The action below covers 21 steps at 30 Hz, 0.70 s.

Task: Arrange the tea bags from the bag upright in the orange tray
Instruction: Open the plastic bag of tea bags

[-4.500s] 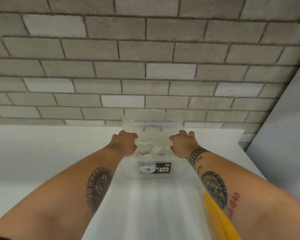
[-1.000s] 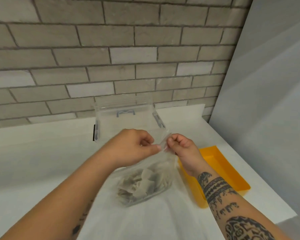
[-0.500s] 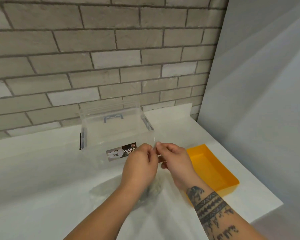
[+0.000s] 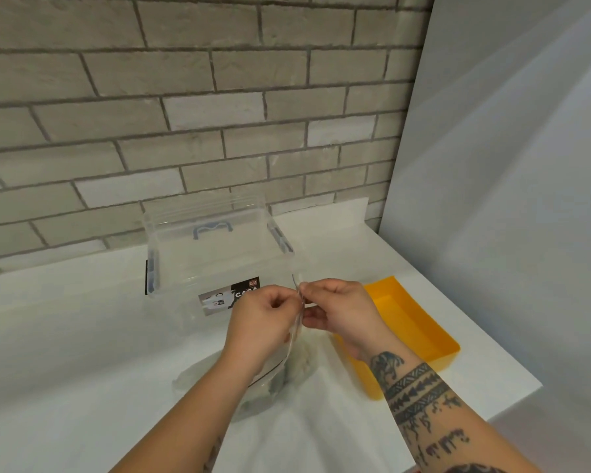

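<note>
Both hands are pinching the top edge of the bag [image 4: 289, 367]. The left hand [image 4: 263, 322] is curling its thumb and fingers onto one side of the mouth, and the right hand [image 4: 343, 310] is doing the same on the other, with the fingertips almost meeting. The clear plastic is standing up in a thin strip between them and hanging edge-on toward the camera. Its lower end appears to be lying on the white counter [image 4: 82, 336] behind the left wrist.

The tea bags [image 4: 301, 360] are showing only as a greyish blur low in the bag. A second ago the bag was facing the camera and they were lying plainly visible in its bottom. Half a second ago the pinch was looking much as it does now. Four and a half seconds ago both hands were reaching into the clear storage box [image 4: 215, 261].

That box is now sitting open behind the hands against the brick wall [image 4: 185, 97], its black label [image 4: 231, 295] partly hidden by the left hand. The orange tray [image 4: 410, 322] is lying just beside the right wrist, near the counter's right edge, with a grey panel [image 4: 509, 165] rising beyond it.
</note>
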Each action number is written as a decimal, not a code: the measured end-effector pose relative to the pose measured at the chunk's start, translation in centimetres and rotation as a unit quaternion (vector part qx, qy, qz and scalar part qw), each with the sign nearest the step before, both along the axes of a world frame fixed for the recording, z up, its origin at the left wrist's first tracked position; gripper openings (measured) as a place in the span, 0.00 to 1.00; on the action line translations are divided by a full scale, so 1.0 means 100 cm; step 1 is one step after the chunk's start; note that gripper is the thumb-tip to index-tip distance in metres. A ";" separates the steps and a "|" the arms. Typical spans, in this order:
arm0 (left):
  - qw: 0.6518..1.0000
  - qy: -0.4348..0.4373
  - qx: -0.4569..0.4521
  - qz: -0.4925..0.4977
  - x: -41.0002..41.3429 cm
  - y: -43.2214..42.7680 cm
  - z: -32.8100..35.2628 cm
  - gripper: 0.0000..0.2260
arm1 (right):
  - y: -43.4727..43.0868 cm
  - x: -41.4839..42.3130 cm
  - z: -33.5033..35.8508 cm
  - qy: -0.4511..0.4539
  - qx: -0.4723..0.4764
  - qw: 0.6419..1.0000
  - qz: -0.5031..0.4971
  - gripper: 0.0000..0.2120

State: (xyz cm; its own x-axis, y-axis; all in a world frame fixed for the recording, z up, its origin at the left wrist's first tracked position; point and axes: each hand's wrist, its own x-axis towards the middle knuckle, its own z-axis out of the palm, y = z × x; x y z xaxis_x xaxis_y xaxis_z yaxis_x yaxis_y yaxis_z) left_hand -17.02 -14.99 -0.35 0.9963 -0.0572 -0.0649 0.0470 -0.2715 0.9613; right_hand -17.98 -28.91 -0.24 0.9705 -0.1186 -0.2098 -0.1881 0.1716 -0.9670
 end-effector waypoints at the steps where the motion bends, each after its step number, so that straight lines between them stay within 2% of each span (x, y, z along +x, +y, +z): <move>1: 0.999 0.027 -0.034 0.005 0.000 0.000 0.000 0.07 | 0.000 0.000 0.000 -0.002 0.002 1.000 0.001 0.08; 4: 0.990 0.089 -0.104 0.015 0.001 -0.003 -0.003 0.06 | 0.001 0.000 -0.001 -0.007 -0.007 1.000 -0.003 0.06; 10: 0.994 0.060 -0.086 0.043 0.000 -0.012 -0.006 0.11 | 0.004 0.002 -0.006 0.014 0.013 1.000 -0.016 0.08; 17: 0.989 0.070 -0.128 0.020 0.001 -0.008 -0.011 0.13 | 0.005 0.003 -0.010 0.085 0.166 0.982 0.006 0.03; 19: 0.986 0.081 -0.143 0.028 0.002 -0.006 -0.015 0.12 | 0.007 0.002 -0.013 0.089 0.163 0.983 -0.002 0.04; 21: 0.985 0.083 -0.144 0.036 0.003 -0.004 -0.017 0.12 | 0.010 0.000 -0.015 0.069 0.108 0.991 -0.023 0.05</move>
